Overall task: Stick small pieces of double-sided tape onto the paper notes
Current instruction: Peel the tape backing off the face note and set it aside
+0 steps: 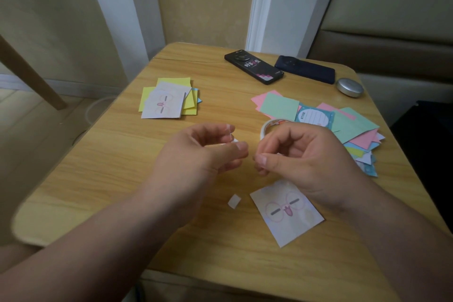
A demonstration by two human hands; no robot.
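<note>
My left hand [208,152] hovers over the table's middle and pinches a small white piece of tape [234,140] between thumb and fingertips. My right hand [296,154] is beside it, fingers curled round the white tape roll [266,127], whose rim shows above the fingers. A white note with a cartoon face [286,213] lies on the table below my right hand, partly under it. A small white scrap [234,201] lies just left of that note. A stack of notes, yellow ones under white face notes [166,100], sits at the left.
A spread of pink, green and blue notes [343,127] lies at the right. Two dark phones [253,66] [305,68] and a small silver case [349,87] rest at the far edge of the wooden table [122,167]. A chair leg [29,71] stands at the left.
</note>
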